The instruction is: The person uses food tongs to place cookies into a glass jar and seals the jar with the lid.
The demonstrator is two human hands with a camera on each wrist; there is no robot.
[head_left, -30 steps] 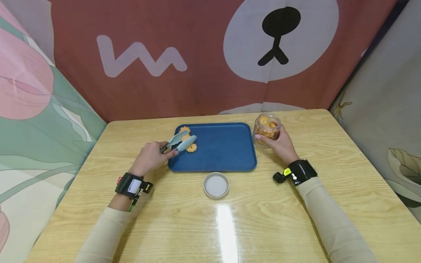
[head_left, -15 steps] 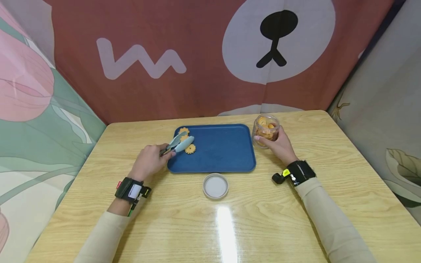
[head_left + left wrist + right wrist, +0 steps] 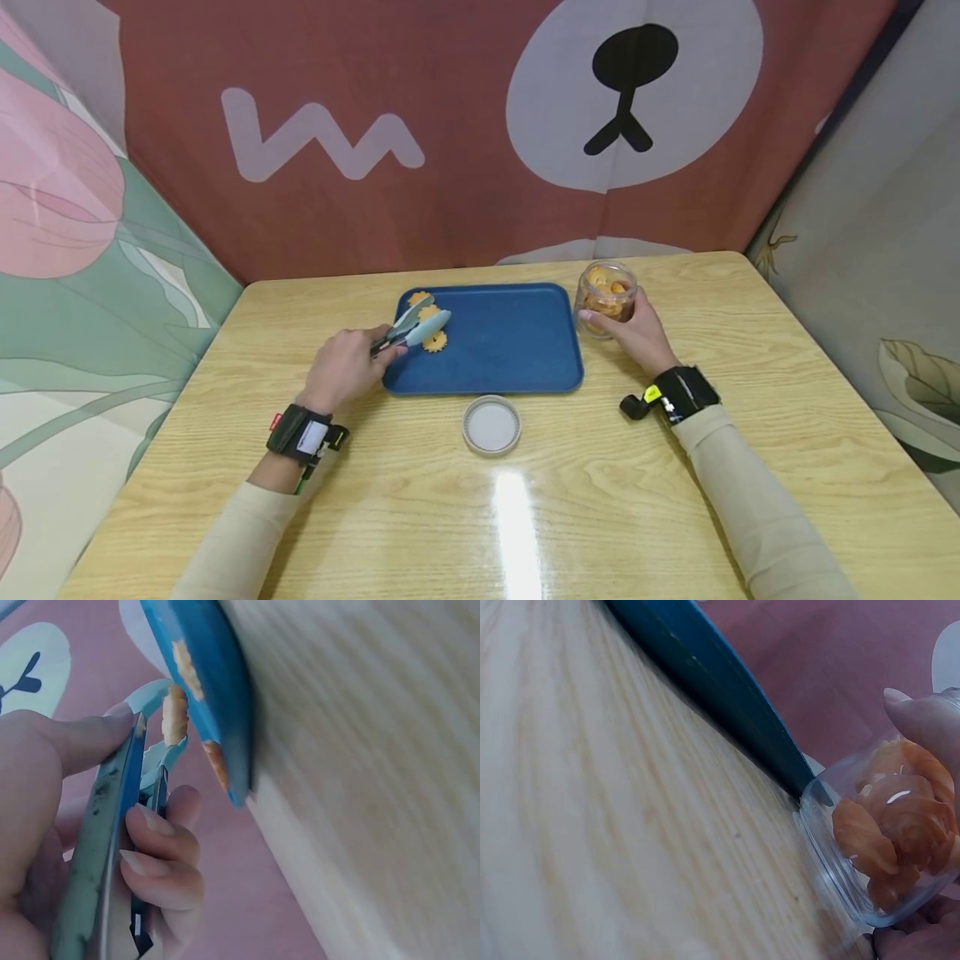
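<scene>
My left hand point(image 3: 345, 367) grips a pair of tongs point(image 3: 427, 328) with pale blue tips over the left end of a blue tray point(image 3: 510, 342). Between the tips sits a scalloped round cookie point(image 3: 175, 716), which in the left wrist view stands a little off the tray surface. Two more cookies lie on the tray, a far cookie point(image 3: 420, 297) and a near cookie point(image 3: 435, 342). With its thumb across the near side, my right hand point(image 3: 641, 337) holds a clear jar point(image 3: 606, 298) of cookies, upright on the table beside the tray's right edge.
A round whitish lid point(image 3: 491, 425) lies on the wooden table point(image 3: 420, 517) just in front of the tray. Behind the table hangs a reddish-brown printed cloth point(image 3: 465, 217). Patterned cloths also stand at the left and right sides.
The tongs have shifted slightly to the right in the last half second, with the middle cookie between their tips. The right hand and jar stay in place.
</scene>
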